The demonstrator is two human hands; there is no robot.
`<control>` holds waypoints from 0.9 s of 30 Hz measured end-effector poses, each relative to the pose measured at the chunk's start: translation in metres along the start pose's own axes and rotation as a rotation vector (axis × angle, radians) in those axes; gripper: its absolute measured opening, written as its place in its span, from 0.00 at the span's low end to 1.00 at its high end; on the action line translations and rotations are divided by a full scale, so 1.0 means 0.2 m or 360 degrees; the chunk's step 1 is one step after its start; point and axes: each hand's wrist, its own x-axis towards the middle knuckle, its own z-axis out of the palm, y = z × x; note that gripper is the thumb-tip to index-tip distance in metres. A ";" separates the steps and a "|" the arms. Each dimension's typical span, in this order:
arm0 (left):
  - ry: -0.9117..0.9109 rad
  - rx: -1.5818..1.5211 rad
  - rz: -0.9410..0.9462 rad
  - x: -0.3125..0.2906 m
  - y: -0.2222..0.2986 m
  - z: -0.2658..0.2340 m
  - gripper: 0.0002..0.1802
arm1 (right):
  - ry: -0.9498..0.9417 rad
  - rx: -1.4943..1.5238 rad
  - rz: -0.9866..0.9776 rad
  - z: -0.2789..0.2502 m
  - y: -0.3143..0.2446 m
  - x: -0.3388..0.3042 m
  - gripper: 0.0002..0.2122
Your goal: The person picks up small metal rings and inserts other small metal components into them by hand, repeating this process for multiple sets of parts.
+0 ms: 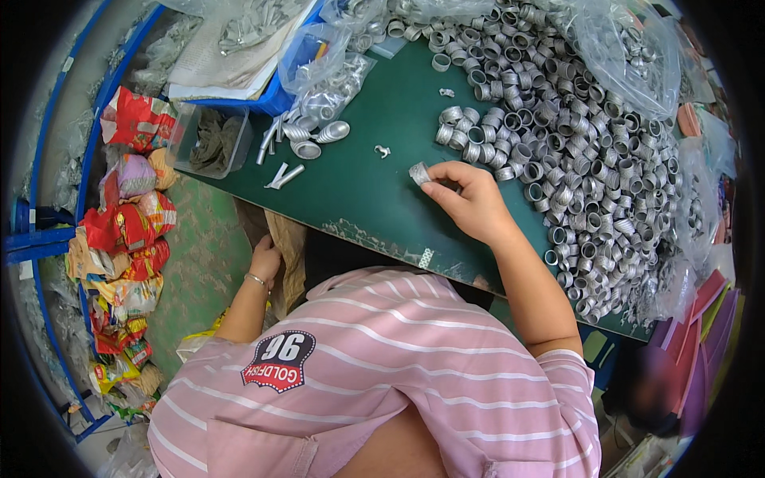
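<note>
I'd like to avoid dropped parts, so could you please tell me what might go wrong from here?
The right fingers pinch the ring only at its side, so it could slip. The ring pile is loose and comes close to the near edge of the table, so a bump might send some to the floor.

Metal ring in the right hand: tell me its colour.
Silvery grey; the ring in the right hand shows in the head view.
</note>
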 end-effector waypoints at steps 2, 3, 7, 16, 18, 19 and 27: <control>-0.0082 0.0202 0.0284 -0.01 0.08 0.03 0.18 | -0.0040 0.0359 0.0310 -0.02 -0.04 -0.05 0.07; -0.0117 0.0303 0.0428 -0.01 0.11 0.04 0.18 | -0.0035 0.0431 0.0298 -0.02 -0.04 -0.08 0.07; -0.0598 0.1823 0.0667 -0.21 0.55 0.02 0.14 | 0.0047 0.0533 0.0095 -0.03 -0.05 -0.15 0.07; -0.1530 -0.0292 0.0593 -0.58 1.11 0.56 0.21 | 0.0304 0.0043 -0.0623 0.03 -0.11 -0.24 0.08; -0.1570 -0.0382 0.0568 -0.61 1.13 0.65 0.21 | 0.0300 -0.0345 -0.0788 0.04 -0.15 -0.26 0.08; -0.1601 -0.0309 0.0606 -0.60 1.12 0.68 0.21 | 0.0329 -0.0394 -0.0839 0.06 -0.14 -0.27 0.09; -0.0595 -0.1085 0.0693 -0.36 0.92 0.21 0.06 | 0.0659 -0.0666 -0.0426 -0.16 -0.01 -0.27 0.06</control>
